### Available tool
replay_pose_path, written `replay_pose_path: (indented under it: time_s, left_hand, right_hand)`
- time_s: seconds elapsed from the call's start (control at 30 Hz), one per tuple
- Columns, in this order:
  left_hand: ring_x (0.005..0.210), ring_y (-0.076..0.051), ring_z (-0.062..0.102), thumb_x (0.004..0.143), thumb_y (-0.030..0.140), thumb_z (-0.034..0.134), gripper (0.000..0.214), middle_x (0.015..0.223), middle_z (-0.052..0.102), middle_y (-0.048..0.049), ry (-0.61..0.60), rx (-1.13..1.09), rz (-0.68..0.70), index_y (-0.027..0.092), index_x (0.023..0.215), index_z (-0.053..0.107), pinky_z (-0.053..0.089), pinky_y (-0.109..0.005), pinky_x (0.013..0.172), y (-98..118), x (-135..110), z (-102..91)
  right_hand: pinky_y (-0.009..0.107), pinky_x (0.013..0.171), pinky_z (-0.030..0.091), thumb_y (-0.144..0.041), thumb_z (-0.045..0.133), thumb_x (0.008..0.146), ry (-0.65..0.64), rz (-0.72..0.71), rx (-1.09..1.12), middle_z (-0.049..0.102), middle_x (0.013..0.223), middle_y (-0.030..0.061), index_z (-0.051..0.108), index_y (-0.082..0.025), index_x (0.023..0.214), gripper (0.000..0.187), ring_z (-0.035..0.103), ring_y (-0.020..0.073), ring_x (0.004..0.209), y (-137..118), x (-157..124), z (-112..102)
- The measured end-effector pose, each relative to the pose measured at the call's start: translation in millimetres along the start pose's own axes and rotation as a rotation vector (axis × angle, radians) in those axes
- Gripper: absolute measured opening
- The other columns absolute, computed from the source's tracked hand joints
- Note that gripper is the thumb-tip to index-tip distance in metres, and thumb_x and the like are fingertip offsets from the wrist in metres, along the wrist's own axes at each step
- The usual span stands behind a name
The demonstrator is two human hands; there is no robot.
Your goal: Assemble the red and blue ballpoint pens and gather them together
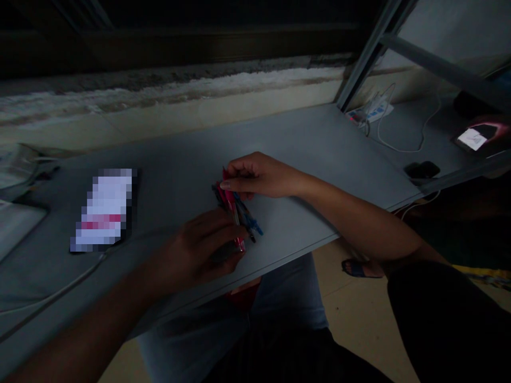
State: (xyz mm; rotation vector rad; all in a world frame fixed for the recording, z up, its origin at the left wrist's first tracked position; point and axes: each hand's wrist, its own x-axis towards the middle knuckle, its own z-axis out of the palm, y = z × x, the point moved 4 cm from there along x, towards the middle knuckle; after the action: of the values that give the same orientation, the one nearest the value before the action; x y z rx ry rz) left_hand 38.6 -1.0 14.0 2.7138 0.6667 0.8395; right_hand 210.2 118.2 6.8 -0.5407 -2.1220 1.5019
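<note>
A small bunch of pens point(236, 210), red and blue, lies on the grey table point(311, 143) near its front edge. My right hand point(259, 174) is curled over the bunch's far end, thumb and fingers pinching the pens. My left hand point(197, 247) closes round the near end, where a red pen tip shows past the fingers. Both hands grip the same bunch, and the pens' middle stays visible between them.
A lit phone point(104, 210) lies on the table to the left with a white cable point(59, 290) running off it. At the far right are a power strip point(369, 111) with cords, a black mouse-like object point(421, 170) and another glowing screen point(475, 138). A sandalled foot point(361, 267) rests on the floor below.
</note>
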Motion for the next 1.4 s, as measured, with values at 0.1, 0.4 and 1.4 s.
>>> replay_pose_path:
  time_s: [0.1,0.4,1.4]
  left_hand:
    - [0.1,-0.021,0.078,0.111,0.024,0.065,0.015,0.113,0.078,-0.0073,-0.002,0.007,-0.007,0.021,0.125,0.07,0.066,-0.03,0.087,-0.6,-0.9,-0.3]
    - [0.098,-0.02,0.079,0.11,0.021,0.066,0.014,0.111,0.077,-0.0065,0.005,-0.001,-0.012,0.021,0.124,0.069,0.067,-0.029,0.084,1.4,0.4,-0.1]
    - [0.098,-0.022,0.078,0.105,0.022,0.073,0.017,0.109,0.078,-0.0072,0.024,-0.055,0.004,0.02,0.122,0.072,0.064,-0.03,0.085,3.0,0.7,0.2]
  right_hand:
    - [0.021,0.064,0.049,-0.046,0.073,0.105,0.004,-0.005,-0.01,0.061,0.071,-0.0045,0.06,-0.018,0.086,0.037,0.059,0.0088,0.066,-0.2,-0.2,-0.5]
    - [0.023,0.065,0.049,-0.052,0.073,0.104,-0.016,0.003,-0.002,0.062,0.071,-0.0047,0.061,-0.018,0.087,0.04,0.057,0.0089,0.064,-0.6,-0.6,1.0]
    - [0.023,0.066,0.05,-0.042,0.073,0.106,-0.045,0.043,0.027,0.066,0.073,-0.0026,0.066,-0.015,0.09,0.033,0.062,0.0094,0.068,-3.8,-2.7,3.0]
